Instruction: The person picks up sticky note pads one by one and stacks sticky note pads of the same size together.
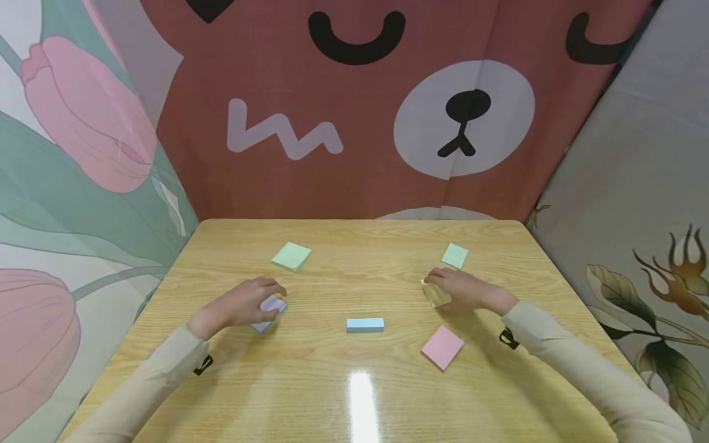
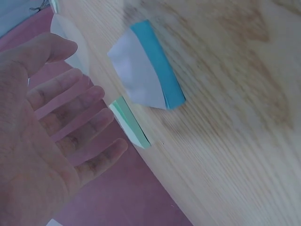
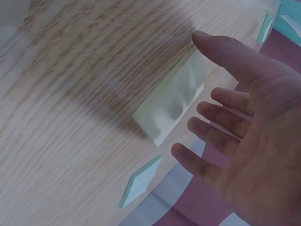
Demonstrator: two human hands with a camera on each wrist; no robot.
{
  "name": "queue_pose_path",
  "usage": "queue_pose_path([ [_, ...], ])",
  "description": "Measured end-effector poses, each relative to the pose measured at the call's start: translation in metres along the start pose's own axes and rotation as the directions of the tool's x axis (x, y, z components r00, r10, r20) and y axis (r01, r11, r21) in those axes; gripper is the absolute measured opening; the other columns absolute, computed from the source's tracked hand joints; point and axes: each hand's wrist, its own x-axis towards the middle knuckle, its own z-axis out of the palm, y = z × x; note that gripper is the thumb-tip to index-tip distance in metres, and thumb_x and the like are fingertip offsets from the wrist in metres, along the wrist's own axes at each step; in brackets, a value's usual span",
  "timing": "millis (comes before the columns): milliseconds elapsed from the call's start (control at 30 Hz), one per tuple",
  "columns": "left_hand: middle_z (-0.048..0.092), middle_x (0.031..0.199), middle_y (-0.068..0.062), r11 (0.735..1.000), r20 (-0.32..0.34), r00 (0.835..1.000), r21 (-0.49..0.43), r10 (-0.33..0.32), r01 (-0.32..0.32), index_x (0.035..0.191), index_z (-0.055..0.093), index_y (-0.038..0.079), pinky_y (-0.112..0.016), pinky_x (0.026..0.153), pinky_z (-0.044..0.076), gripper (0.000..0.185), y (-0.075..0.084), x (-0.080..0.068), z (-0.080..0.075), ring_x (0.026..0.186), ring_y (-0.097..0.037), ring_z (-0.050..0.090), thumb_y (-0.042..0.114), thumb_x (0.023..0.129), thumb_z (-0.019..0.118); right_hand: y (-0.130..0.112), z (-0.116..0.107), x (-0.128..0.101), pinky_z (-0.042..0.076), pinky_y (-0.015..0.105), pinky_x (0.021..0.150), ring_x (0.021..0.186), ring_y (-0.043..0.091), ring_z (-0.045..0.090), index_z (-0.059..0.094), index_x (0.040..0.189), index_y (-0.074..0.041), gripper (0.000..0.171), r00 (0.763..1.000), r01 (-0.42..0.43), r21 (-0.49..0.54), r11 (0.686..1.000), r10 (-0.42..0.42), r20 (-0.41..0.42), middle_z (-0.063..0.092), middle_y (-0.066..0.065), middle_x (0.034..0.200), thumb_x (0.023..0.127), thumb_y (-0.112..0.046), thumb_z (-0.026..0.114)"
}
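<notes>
- My left hand point(image 1: 244, 304) lies over the lilac pad point(image 1: 269, 311) on the near-left part of the surface point(image 1: 310, 394). From the head view I read loose fingers resting on it, and the left wrist view shows the fingers point(image 2: 70, 117) spread and straight, so I call this hand released, touching rather than gripping.
- My right hand point(image 1: 465, 289) sits on the right side, against the yellow pad point(image 1: 434, 294). The right wrist view shows the palm open with fingers point(image 3: 221, 127) extended beside that pad's edge point(image 3: 174, 106); nothing is clamped.
- A blue pad point(image 1: 365, 324) lies between the two hands, a little nearer to me, apart from both.
- A pink pad point(image 1: 442, 347) lies near my right forearm, on the near side of the yellow pad.
- A green pad point(image 1: 291, 256) lies beyond my left hand, and a smaller green pad point(image 1: 455, 255) lies just beyond my right hand.
- Both sleeves are beige.
- Behind the surface hangs a red-brown bear-face cloth point(image 1: 354, 111); a tulip print is at left, and a grey floral print at right.
</notes>
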Motion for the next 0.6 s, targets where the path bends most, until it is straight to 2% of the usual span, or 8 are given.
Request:
queue_pose_path([
  [300, 0.061, 0.123, -0.013, 1.000, 0.000, 1.000, 0.004, -0.011, 0.011, 0.122, 0.065, 0.007, -0.057, 0.092, 0.045, 0.034, -0.003, -0.002, -0.001, 0.116, -0.038, 0.056, 0.021, 0.092, 0.068, 0.014, 0.000, -0.005, 0.046, 0.051, 0.095, 0.118, 0.039, 0.053, 0.049, 0.134, 0.010, 0.070, 0.995, -0.090, 0.084, 0.992, 0.086, 0.049, 0.050, 0.022, 0.131, 0.079, -0.017, 0.082],
  [600, 0.061, 0.123, -0.014, 1.000, -0.029, 0.999, 0.017, -0.019, 0.020, 0.121, 0.065, 0.005, -0.060, 0.091, 0.045, 0.033, 0.001, -0.001, 0.001, 0.116, -0.039, 0.056, 0.022, 0.092, 0.069, 0.025, 0.003, -0.009, 0.042, 0.053, 0.101, 0.123, 0.041, 0.050, 0.046, 0.136, 0.011, 0.070, 0.988, -0.140, 0.161, 0.977, 0.128, 0.081, 0.048, 0.025, 0.136, 0.083, -0.020, 0.081],
])
